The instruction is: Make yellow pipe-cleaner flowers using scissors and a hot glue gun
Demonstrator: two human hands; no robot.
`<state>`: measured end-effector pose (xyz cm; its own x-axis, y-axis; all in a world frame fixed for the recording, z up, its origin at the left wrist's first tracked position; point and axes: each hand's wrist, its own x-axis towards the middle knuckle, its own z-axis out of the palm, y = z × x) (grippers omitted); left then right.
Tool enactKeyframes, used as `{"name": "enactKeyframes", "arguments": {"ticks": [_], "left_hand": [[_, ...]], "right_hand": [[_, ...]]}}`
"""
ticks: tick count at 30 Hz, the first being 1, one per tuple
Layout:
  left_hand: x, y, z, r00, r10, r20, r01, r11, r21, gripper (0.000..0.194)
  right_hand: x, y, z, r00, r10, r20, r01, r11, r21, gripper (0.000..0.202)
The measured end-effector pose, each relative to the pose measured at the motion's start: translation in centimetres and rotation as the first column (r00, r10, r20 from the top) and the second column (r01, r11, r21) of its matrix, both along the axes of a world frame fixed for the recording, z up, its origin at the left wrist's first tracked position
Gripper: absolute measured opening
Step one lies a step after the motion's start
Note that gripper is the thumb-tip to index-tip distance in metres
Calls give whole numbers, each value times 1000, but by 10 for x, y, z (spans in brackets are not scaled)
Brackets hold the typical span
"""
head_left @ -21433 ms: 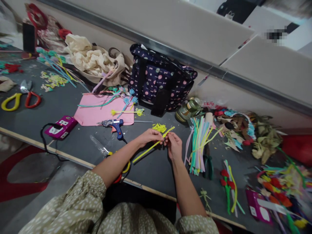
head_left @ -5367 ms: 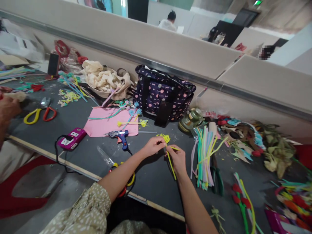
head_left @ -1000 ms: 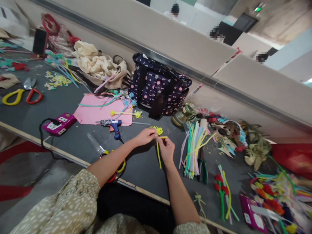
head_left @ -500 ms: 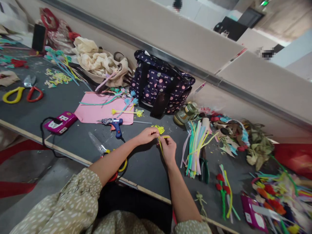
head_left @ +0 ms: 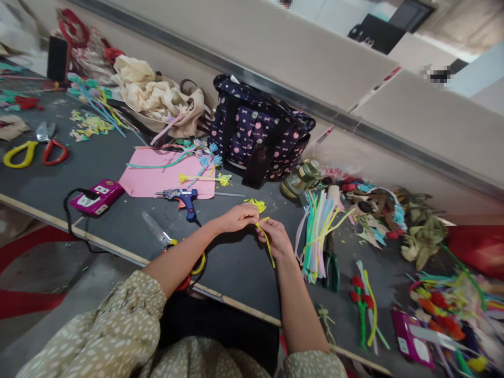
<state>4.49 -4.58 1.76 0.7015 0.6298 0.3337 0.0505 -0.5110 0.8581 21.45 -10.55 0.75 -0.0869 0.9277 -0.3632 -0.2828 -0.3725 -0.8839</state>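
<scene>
Both hands meet over the dark table (head_left: 236, 273), pinching a yellow pipe cleaner (head_left: 270, 251) between them. My left hand (head_left: 240, 217) is closed with its fingertips at the upper end of the strand. Close on its right, my right hand (head_left: 279, 239) grips the same strand, whose free length hangs down past the fingers. Just beyond the fingertips lies a small heap of yellow snippets (head_left: 258, 205). A blue glue gun (head_left: 189, 203) rests left of my left hand, partly on a pink sheet (head_left: 153, 178). Scissors (head_left: 157, 231) lie partly hidden under my left forearm.
Right of my right hand lies a bundle of pastel pipe cleaners (head_left: 315, 236) beside green-handled pliers (head_left: 331, 270). A glass jar (head_left: 301, 179) and a dark patterned bag (head_left: 252, 131) stand behind. A purple power strip (head_left: 96, 197) sits left; red pipe-cleaner flowers (head_left: 359, 299) lie right.
My right hand has turned and shifted slightly right. The yellow pipe cleaner's loose end now hangs toward the lower right instead of behind the fingers. My left hand stays nearly in place.
</scene>
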Motion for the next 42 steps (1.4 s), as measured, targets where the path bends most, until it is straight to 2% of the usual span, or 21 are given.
{"name": "enactKeyframes", "arguments": {"ticks": [3,6,8,10,13,15,17,19,21,23,25,29,33,39,42], "left_hand": [[3,0,-3,1000,-7,26,7,1000,-15,30],[6,0,-7,997,41,64,-38,998,-51,32],[8,1,-9,992,91,84,-83,992,-91,35],[8,1,-10,988,123,95,-109,984,-141,36],[7,1,-11,983,149,110,-121,966,-227,35],[6,0,-10,980,164,115,-130,958,-257,33],[5,-1,-9,979,176,103,-149,962,-229,32],[5,-2,-7,979,186,85,-174,976,-133,29],[5,-3,-6,980,189,67,-190,982,16,26],[5,-4,-6,980,193,46,-198,967,161,24],[5,-4,-7,976,213,32,-215,950,228,23],[7,-4,-9,968,244,61,-250,961,116,22],[7,-3,-6,974,204,103,-206,978,14,20],[6,-4,0,975,97,198,-94,995,-28,21],[7,-5,2,973,111,205,-99,993,-65,22]], "right_hand": [[2,2,-1,1000,12,-19,-12,1000,8,26],[0,1,-2,997,-56,46,49,989,136,25],[-2,0,-3,982,-134,136,95,961,258,24],[-4,-1,-3,940,-220,260,111,920,377,22],[-6,-4,-1,827,-332,453,56,852,521,19],[-7,-6,0,750,-384,538,-3,812,584,19],[-7,-6,1,715,-397,576,-42,798,602,20],[-8,-6,1,724,-366,584,-47,819,571,20],[-8,-5,-1,760,-320,566,-26,855,518,22],[-8,-3,-3,803,-283,524,4,882,471,22],[-8,-3,-6,843,-270,466,41,895,444,22],[-8,-3,-7,913,-253,321,118,915,386,23],[-8,-3,-4,968,-191,161,142,952,272,23],[-4,-1,-1,994,-39,-105,43,998,39,26],[-7,-1,0,986,-14,-169,19,999,28,27]]}}
